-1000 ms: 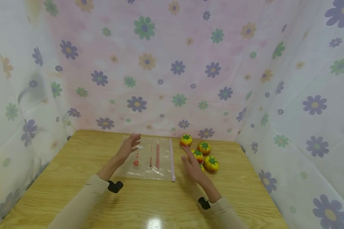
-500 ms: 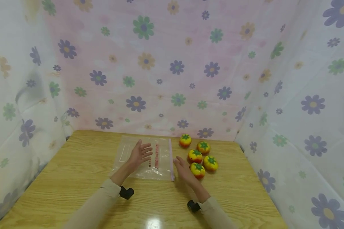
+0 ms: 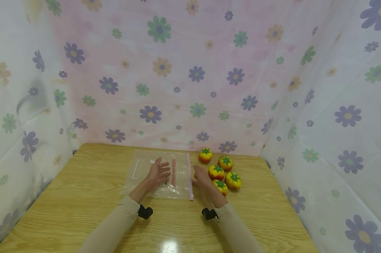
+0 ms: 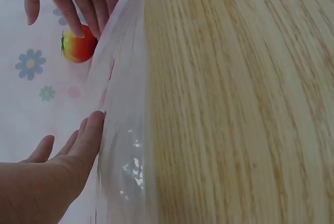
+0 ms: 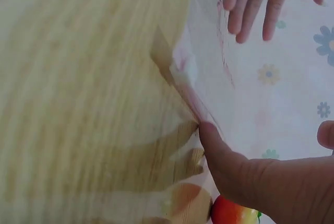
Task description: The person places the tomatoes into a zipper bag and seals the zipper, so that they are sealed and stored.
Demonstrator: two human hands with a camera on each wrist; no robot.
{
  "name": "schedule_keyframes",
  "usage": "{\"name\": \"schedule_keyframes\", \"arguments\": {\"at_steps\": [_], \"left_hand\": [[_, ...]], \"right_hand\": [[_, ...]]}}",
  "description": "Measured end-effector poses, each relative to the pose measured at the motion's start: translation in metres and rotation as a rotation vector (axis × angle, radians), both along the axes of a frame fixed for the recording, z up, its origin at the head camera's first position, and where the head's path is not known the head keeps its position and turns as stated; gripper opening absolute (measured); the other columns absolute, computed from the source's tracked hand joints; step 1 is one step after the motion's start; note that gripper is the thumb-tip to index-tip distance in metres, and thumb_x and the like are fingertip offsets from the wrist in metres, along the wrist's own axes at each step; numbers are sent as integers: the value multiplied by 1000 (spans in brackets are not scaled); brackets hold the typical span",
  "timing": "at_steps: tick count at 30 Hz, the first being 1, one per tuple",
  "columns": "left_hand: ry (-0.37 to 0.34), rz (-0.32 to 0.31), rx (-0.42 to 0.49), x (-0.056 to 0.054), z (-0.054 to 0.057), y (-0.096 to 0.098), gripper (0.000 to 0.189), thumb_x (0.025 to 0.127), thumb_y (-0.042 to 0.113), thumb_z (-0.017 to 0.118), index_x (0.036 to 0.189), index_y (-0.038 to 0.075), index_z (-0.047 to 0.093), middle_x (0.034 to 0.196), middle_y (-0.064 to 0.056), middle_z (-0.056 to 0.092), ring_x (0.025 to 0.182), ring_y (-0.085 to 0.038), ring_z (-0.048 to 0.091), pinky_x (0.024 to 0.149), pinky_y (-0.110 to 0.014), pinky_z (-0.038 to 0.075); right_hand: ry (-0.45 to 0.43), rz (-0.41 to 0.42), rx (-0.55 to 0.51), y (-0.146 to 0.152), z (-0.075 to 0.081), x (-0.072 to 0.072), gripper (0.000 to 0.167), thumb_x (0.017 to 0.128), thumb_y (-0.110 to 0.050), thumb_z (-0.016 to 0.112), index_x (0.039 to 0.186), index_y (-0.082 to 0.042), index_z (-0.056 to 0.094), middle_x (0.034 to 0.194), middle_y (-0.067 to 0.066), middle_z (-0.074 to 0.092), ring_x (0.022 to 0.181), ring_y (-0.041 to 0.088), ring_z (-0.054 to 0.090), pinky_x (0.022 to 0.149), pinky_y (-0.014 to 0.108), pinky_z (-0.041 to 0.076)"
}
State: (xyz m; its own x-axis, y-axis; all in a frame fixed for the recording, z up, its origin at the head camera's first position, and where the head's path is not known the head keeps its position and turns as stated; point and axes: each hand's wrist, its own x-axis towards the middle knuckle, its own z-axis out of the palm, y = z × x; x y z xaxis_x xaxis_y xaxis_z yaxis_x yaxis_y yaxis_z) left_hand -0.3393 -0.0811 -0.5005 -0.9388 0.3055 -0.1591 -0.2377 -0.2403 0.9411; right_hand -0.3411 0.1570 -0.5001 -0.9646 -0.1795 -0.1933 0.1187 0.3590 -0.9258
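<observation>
A clear zip bag (image 3: 136, 182) with red print lies flat on the table, its pink slider strip (image 3: 190, 175) along the right side. Over the bag's middle is my left hand (image 3: 157, 175), fingers extended and apart, holding nothing. My right hand (image 3: 206, 182) is beside the pink strip, between bag and fruits, with nothing seen in its grasp. In the right wrist view its fingers (image 5: 216, 145) lie close to the strip's end; whether they touch it I cannot tell. Several round yellow-and-red fruits (image 3: 233, 180) with green star-shaped tops sit right of that hand, one partly hidden behind it.
The wooden table (image 3: 177, 228) runs up to flowered cloth (image 3: 190, 88) at the back, with more cloth along both sides. A small black wrist camera (image 3: 145, 212) is on the left wrist, another camera (image 3: 210, 213) on the right one.
My left hand has moved right, from the bag's left part to its middle. My right hand has moved left, away from the fruits to the pink strip. Bag and fruits have stayed put.
</observation>
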Motion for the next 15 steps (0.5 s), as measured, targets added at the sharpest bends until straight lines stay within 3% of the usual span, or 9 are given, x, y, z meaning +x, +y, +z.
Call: {"name": "schedule_keyframes", "arguments": {"at_steps": [3,5,10,15], "left_hand": [[-16,5,-12,0,-2,-1,77,110,52,17,157,-9,21,159,-36,23,146,-53,29,118,-62,29],[-31,10,-9,-2,-5,-2,80,109,54,18,157,-9,21,159,-36,24,145,-53,29,118,-62,29],[-65,17,25,-3,-9,-1,81,108,56,22,157,-9,22,159,-35,25,145,-52,31,118,-61,30],[-79,14,3,0,-13,0,75,109,51,24,156,-8,26,158,-34,31,143,-50,36,116,-59,35]], "right_hand": [[-76,-3,-123,0,4,-9,55,113,-19,35,158,7,17,162,35,13,144,52,33,113,56,39],[-159,-64,-251,-1,3,-13,62,113,-30,33,159,7,12,162,36,10,145,51,32,112,54,42],[-229,-120,-304,-5,3,-18,70,111,-39,38,159,6,13,161,36,19,133,47,49,104,49,51],[-301,-120,-395,-8,1,-18,71,111,-40,37,157,8,13,156,37,28,131,48,50,106,55,48]]}}
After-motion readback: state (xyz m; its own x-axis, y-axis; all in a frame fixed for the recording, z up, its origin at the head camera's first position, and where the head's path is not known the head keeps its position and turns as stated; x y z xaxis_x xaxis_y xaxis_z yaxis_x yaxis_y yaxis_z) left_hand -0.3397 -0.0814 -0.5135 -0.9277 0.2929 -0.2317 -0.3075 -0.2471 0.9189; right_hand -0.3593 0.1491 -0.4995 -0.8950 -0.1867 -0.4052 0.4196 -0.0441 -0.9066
